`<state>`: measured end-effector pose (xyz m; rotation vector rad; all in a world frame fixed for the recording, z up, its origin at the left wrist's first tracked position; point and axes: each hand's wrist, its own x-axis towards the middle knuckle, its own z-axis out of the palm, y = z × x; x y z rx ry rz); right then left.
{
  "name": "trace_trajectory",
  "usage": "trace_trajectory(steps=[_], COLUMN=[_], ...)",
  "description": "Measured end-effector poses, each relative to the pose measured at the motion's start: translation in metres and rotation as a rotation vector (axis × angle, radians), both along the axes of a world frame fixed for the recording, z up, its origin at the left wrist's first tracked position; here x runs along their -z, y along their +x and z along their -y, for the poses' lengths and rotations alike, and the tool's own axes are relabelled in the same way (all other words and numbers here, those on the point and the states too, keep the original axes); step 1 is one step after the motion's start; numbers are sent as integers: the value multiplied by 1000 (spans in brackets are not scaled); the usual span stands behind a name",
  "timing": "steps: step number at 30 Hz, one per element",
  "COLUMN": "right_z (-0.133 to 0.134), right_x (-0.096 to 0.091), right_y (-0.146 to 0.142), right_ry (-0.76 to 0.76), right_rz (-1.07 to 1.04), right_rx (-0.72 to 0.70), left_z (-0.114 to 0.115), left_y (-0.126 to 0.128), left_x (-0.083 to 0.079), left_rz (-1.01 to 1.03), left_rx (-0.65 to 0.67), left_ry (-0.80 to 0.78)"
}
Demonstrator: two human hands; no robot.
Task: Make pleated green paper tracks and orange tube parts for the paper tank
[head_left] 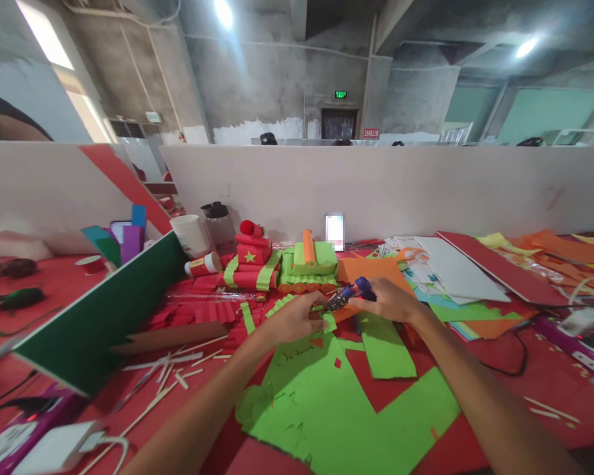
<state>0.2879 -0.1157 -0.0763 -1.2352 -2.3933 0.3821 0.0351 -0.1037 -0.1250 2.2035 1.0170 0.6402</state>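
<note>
My right hand [393,300] grips a dark blue glue gun [345,295], its nozzle pointing left toward my other hand. My left hand [299,318] pinches a small piece of green paper [330,322] close to the nozzle. Beneath both hands lies a large green paper sheet [336,409], with a folded green piece [389,349] on the right. Just behind stands a green paper tank model [321,260] with an orange tube [307,247] on top. Beside it is a red paper tank model [252,257] with a yellow star and yellow-green bands.
Thin wooden sticks [163,382] are scattered at the left, near a dark green board [103,323] leaning upright. A phone [334,231] stands against the white partition [376,185]. Orange-handled scissors [413,256] and stacked sheets [460,270] are at the right. Purple power strips [569,346] flank the work area.
</note>
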Motion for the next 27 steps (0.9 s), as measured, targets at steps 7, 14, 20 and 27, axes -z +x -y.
trace_trajectory(steps=[7,14,20,27], right_z=[-3,-3,0,-1], right_x=[0,0,0,-1], right_y=[9,10,1,10], right_ry=[-12,-10,5,-55], right_rz=[4,8,-7,-53], right_rx=[28,46,13,-66], left_z=[1,1,2,-1], left_y=[1,1,1,1], left_x=[-2,-2,-3,0], left_rz=[-21,5,-12,41], left_rx=[-11,1,-8,39], left_ry=[-31,-47,-39,-111])
